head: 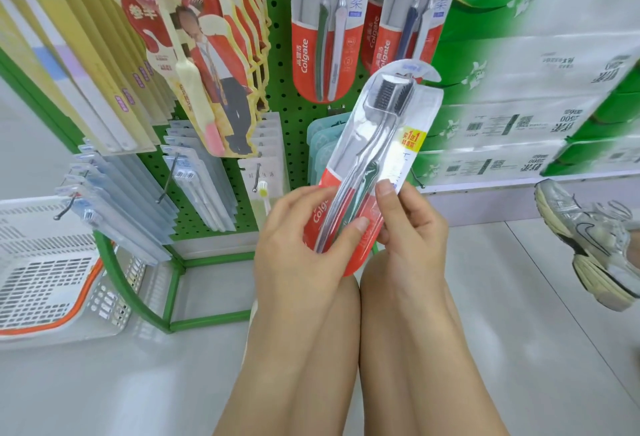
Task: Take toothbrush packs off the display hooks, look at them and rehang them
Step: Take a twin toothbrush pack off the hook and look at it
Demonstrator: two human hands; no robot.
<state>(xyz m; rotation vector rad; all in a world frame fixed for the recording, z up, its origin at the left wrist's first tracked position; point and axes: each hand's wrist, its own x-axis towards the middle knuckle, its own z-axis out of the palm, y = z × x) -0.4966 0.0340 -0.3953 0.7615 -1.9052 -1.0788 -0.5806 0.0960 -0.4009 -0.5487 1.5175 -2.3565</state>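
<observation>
Both forearms extended forward from the bottom of the view, side by side. Left hand [298, 245] curled round the lower left edge of a Colgate twin toothbrush pack [375, 158], thumb laid across its front near the red base. Right hand [412, 228] pinching the lower right edge of the same pack, thumb on the front, remaining fingers behind. Pack held off the hooks, clear of the display, tilted with the bristle heads up and to the right; two brushes visible through the clear blister, dark bristles, one green handle, one grey. Yellow promotional tag on the pack's right side.

Beyond the hands: green pegboard display [277, 65] on a green tube frame. Lower row of hooks carrying clear and pale blue blister packs [194, 176]; one white pack with a small brush [263, 186] just left of the held pack. Upper row: two hanging Colgate packs [322, 37], matching red bases, directly behind the top of the held pack. To their left, red-and-cream cards [221, 65] with a printed figure and a pink-and-cream brush.

Far left: white perforated baskets [45, 262], one with an orange rim. Far right: stacked green-and-white cartons [519, 96], and a silver trainer [588, 238] on the pale floor.
</observation>
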